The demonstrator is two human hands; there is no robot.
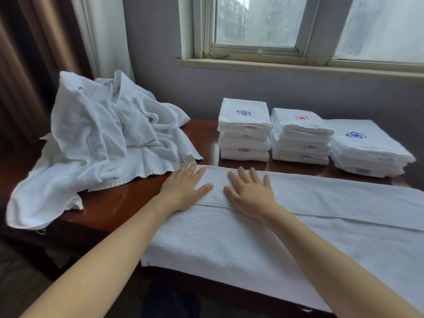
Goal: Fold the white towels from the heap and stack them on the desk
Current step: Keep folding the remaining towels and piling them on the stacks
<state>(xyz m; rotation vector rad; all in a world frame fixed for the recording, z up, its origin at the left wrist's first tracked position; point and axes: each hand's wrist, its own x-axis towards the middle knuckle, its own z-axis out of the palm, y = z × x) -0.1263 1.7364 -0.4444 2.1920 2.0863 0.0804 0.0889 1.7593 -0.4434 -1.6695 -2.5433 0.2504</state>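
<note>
Left of my left hand [183,187] the heap [103,138] of crumpled white towels sprawls on the desk [110,207], one corner near my fingertips. That hand lies flat, fingers straight, pressing the left end of a long folded towel [229,237]. My right hand [250,193], just beside it, presses likewise and grips nothing. Beyond my right hand and off to its right, three stacks [300,136] of folded towels stand.

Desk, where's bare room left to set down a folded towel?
Bare desk shows between the heap and the left stack, and again front-left between the heap and the spread towel. Only a thin strip runs between that towel and the stacks. The back right is crowded.
</note>
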